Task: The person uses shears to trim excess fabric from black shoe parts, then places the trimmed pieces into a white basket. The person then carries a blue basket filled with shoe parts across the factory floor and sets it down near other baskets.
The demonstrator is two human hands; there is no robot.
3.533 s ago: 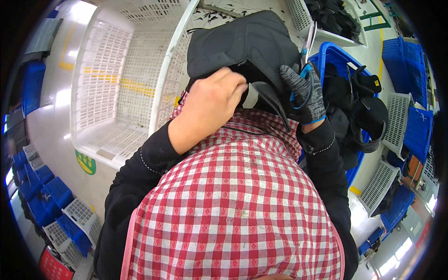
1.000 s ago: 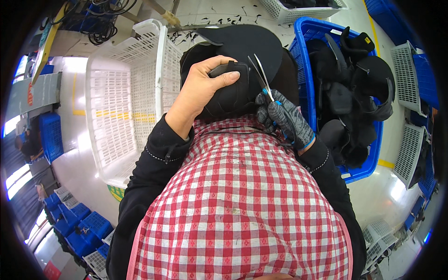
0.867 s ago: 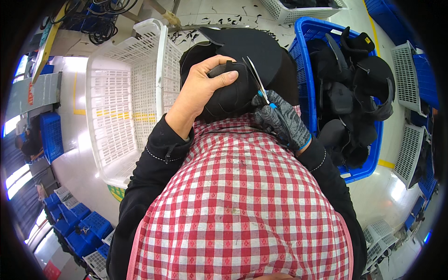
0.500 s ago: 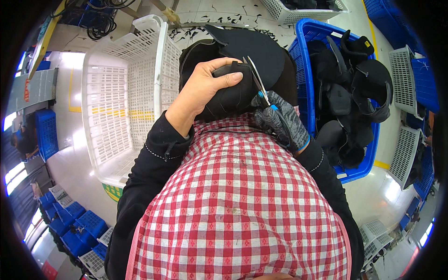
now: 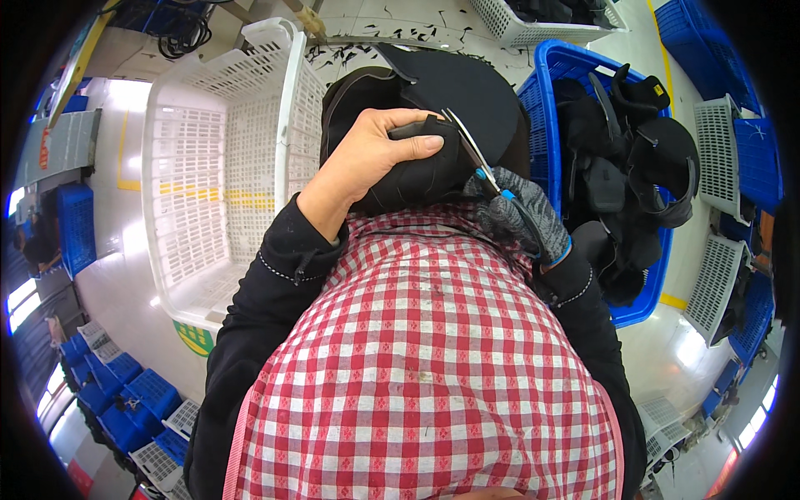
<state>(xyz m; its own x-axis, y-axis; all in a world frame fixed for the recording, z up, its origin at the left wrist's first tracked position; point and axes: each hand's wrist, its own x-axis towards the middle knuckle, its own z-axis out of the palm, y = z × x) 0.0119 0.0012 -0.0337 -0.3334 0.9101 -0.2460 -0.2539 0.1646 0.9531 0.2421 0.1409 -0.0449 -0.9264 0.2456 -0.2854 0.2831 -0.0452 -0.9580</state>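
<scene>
My bare left hand (image 5: 367, 157) grips a black padded fabric piece (image 5: 408, 179) over my lap, thumb on top near its upper edge. The fingers beyond the edge are partly hidden. My right hand (image 5: 530, 218), in a grey knitted glove, is closed round scissors (image 5: 468, 148) with blue on the handles. Their blades point up and left, alongside the right end of the padded piece and close to my left fingertips. Whether they touch the fabric I cannot tell. Behind both hands lies a larger rounded black panel (image 5: 467, 92).
To the left stands a white slatted basket (image 5: 192, 175). A blue basket (image 5: 546, 125) full of black padded pieces (image 5: 658, 162) is close by my right arm. Dark scraps (image 5: 400, 33) litter the floor ahead. More crates (image 5: 717, 158) line the right side.
My right hand and the scissors have shifted slightly right and down. My left hand keeps its hold on the padded piece, its thumb slightly further right. The whole view has also moved a little.
</scene>
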